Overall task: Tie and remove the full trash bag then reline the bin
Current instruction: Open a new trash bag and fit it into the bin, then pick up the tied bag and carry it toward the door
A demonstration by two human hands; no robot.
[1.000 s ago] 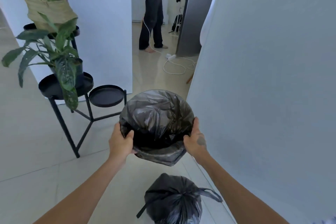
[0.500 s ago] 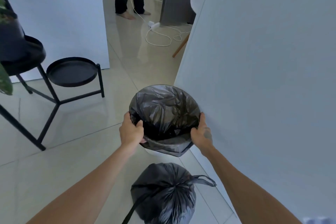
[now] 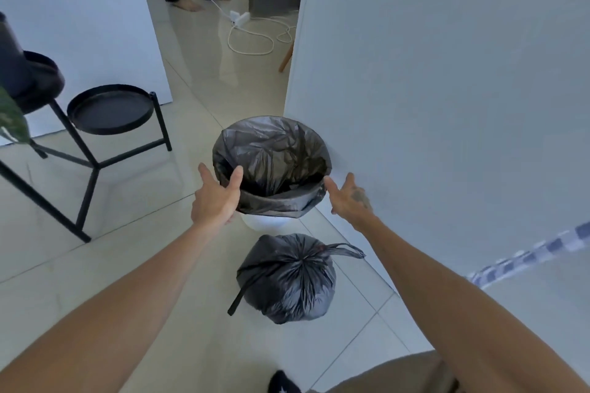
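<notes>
The main risk from here looks like the fresh crinkled black plastic liner (image 3: pixel 274 156) slipping back into the small white round bin (image 3: pixel 265 223): its folded-over cuff hangs unevenly on the near side, with a loose flap at the near right, and the hands no longer pin it. If the cuff is not pulled down evenly it could slide off the rim once rubbish goes in. A second risk is a careless step, since the tied, bulging black rubbish bag (image 3: pixel 289 277) sits on the pale tiled floor (image 3: pixel 134 265) just below and between the forearms, its loose strap trailing to the left, close to the person's dark shoe (image 3: pixel 282 383)

The left hand (image 3: pixel 217 198) is spread wide, thumb resting against the liner's left cuff and fingers splayed, holding nothing. The right hand (image 3: pixel 349 198) is likewise spread, fingertips at or just off the right cuff, gripping nothing; whether they touch it cannot be told. The lined bin stands between the two hands and slightly beyond them, close against the white wall panel (image 3: pixel 447 105) on the right-hand side. The black metal plant stand (image 3: pixel 110 108) is well apart, beyond the left hand
</notes>
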